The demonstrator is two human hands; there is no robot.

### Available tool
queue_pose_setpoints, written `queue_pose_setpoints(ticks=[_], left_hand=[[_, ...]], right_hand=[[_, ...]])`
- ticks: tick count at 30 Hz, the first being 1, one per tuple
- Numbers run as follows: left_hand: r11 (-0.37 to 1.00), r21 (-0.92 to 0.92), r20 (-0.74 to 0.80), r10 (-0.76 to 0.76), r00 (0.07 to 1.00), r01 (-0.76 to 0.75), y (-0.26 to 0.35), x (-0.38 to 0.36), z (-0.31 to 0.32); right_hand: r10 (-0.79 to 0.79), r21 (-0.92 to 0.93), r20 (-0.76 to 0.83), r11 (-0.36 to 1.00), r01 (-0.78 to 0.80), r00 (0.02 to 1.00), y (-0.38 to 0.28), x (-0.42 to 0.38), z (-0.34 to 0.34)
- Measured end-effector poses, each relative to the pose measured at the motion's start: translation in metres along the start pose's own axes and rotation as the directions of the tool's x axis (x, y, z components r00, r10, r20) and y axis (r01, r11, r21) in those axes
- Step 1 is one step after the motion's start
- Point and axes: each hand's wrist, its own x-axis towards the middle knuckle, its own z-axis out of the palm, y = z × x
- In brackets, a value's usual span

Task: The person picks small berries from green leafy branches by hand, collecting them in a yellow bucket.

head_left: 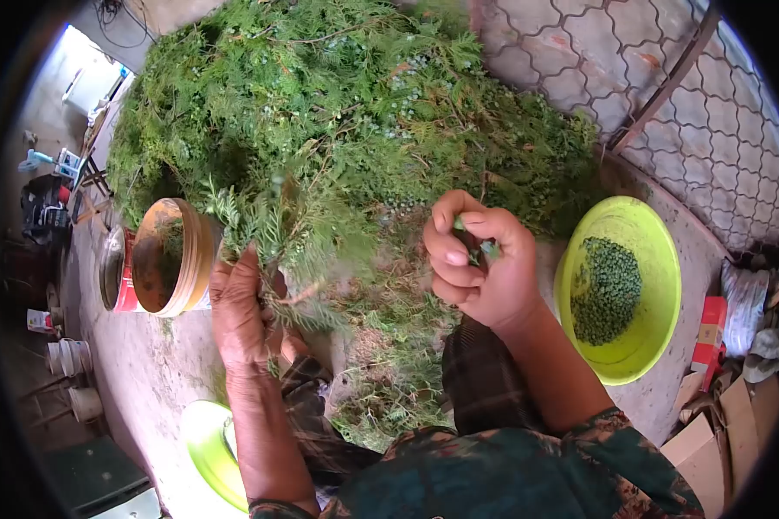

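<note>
My left hand (241, 311) is closed around the stem end of a leafy evergreen sprig (277, 229), whose feathery fronds spread up and to the right, partly blurred. My right hand (493, 268) is raised to the right of the sprig, fingers curled in a pinch on a few small green cones (489, 249). A large heap of evergreen branches (320, 95) with pale blue-green cones rises in front of both hands. To the right stands a yellow-green basin (662, 303), with many loose green cones (610, 290) inside.
Two tipped buckets (201, 259) lie left of the heap. Another bright green basin (201, 450) is at lower left. Stripped twigs and fronds (385, 381) litter the floor between my legs. A wire-mesh panel (649, 95) leans at upper right; cardboard (705, 450) lies lower right.
</note>
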Motion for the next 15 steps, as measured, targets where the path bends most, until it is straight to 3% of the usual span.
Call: queue_pose_setpoints(ticks=[2,3,5,6,7,8,9,11,15], left_hand=[[0.996,0.091,0.041,0.005,0.999,-0.009,0.005,-0.004,0.000],[0.979,0.206,0.040,-0.007,0.999,-0.002,0.004,-0.012,0.005],[0.977,0.200,0.109,0.054,0.993,-0.075,0.000,-0.012,0.007],[0.977,0.199,0.109,0.054,0.993,-0.075,-0.001,-0.012,0.008],[0.983,0.163,0.140,0.063,0.988,-0.085,-0.002,-0.013,0.009],[0.987,0.127,0.171,0.072,0.983,-0.094,-0.002,-0.014,0.009],[0.987,0.125,0.170,0.074,0.983,-0.096,-0.002,-0.014,0.009],[0.987,0.114,0.203,0.088,0.975,-0.113,-0.001,-0.015,0.009],[0.997,0.039,0.204,0.059,0.977,-0.068,-0.001,-0.017,0.006]], right_hand=[[0.067,0.029,-0.306,0.998,-0.061,0.950,-0.003,0.002,0.021],[0.092,-0.050,-0.207,0.993,-0.104,0.974,0.002,0.005,0.024],[0.034,-0.508,-0.107,0.857,-0.084,0.994,0.002,0.007,0.035],[0.034,-0.509,-0.106,0.857,-0.084,0.994,0.008,0.014,0.037],[-0.183,-0.793,0.060,0.588,0.158,0.981,0.018,0.025,0.040],[-0.311,-0.913,0.289,0.194,0.358,0.905,0.026,0.032,0.040],[-0.311,-0.913,0.291,0.192,0.360,0.905,0.030,0.036,0.039],[-0.308,-0.952,0.290,-0.192,0.239,0.906,0.037,0.040,0.035],[-0.327,-0.957,0.275,-0.185,0.224,0.904,0.046,0.043,0.023]])
